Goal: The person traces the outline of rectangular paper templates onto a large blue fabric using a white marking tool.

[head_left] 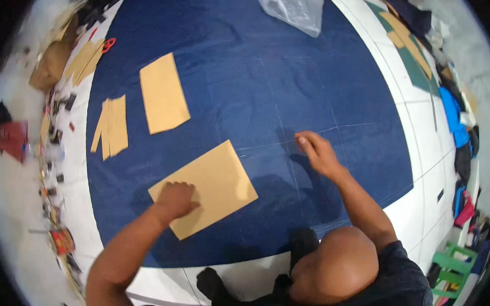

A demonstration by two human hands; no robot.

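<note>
Navy blue fabric (241,86) is spread over a white table. My left hand (175,199) rests on a tan cardboard pattern piece (219,182), fingers curled, pressing its left part flat against the fabric. My right hand (315,151) is to the right of the pattern, its fingertips pinched on a small pale piece of chalk (300,140) that touches the fabric. Thin white chalk lines (333,129) run across the fabric by that hand. A head and dark shirt fill the lower right of the picture.
Two more tan pattern pieces (163,93) (111,126) lie on the fabric at upper left. A clear plastic bag (295,4) sits at the far edge. Red-handled scissors (108,44) and cardboard scraps are on the left. Clutter lines the floor, and a green stool (451,266) stands at lower right.
</note>
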